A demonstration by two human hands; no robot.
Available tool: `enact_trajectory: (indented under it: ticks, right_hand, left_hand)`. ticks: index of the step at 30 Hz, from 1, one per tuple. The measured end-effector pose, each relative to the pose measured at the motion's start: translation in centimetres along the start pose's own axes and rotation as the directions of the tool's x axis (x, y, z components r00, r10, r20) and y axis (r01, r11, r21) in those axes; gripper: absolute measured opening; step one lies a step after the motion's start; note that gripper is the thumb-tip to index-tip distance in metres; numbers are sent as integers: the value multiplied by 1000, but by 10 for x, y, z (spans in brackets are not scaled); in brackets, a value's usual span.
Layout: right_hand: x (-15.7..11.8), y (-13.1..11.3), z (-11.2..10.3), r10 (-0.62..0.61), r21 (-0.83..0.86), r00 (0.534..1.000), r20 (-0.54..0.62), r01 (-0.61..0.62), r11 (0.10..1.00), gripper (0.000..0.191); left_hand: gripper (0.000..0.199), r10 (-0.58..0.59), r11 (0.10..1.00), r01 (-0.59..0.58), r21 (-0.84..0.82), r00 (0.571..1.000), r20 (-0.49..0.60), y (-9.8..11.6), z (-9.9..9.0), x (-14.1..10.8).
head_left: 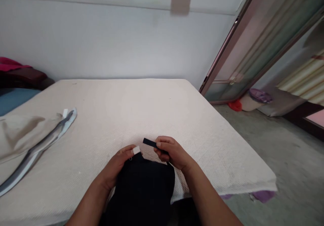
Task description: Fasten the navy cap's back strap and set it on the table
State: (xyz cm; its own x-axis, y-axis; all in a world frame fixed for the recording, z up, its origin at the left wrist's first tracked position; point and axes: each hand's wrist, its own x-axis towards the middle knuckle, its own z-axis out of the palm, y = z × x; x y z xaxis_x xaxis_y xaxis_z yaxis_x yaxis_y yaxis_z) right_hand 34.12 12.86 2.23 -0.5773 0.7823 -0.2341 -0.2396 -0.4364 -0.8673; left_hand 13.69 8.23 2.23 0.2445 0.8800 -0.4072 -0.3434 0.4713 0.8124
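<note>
My left hand [121, 161] is closed on the upper left corner of a black fabric piece [146, 182], with a small white tab [136, 150] showing at its thumb. A short dark strap [150, 142] is pinched between the thumb and fingers of my right hand [170, 150]. The strap's free end points left, towards the white tab, with a gap between them. Below my hands the black fabric hangs over the near edge of the table, and its lower part merges with dark clothing, so I cannot tell its full shape.
A cream textured cover lies over the table [126, 107]. On the left rests a beige cloth item [22, 131] with a curved grey and white edge. Dark red and blue things stand beyond the left edge. A bin [253, 101] stands on the floor by the glass door.
</note>
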Motion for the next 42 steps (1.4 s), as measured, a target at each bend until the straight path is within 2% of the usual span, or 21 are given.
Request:
enact_trajectory:
  ticks: [3,9,12,15,28,35,42]
  right_hand:
    - [1,1,3,34,-28,999,5,-34,999,19]
    - [0,3,5,45,-69,999,-2,-45,997,18]
    - [-1,3,4,51,-75,999,13,-49,996,19]
    - [-1,4,4,58,-110,998,40,-53,993,19]
    - [-2,4,-2,108,-159,987,119,-88,983,12]
    - [-6,1,1,2,-260,983,183,46,965,20]
    - [-5,2,0,-62,-307,984,165,111,945,20]
  left_hand:
    - [19,-13,1000,13,-19,999,29,0,3,-1]
    - [19,-40,997,40,-72,999,1,-4,2,0]
    - [20,-47,995,42,-93,998,-49,-5,0,0]
    - [19,-49,996,42,-85,996,-80,-5,-1,0]
    - [19,-63,998,61,-30,996,-67,-9,-4,3]
    - [18,-81,996,79,-34,995,-61,-6,1,0]
    - [14,-87,996,86,-26,995,-37,-9,-2,3]
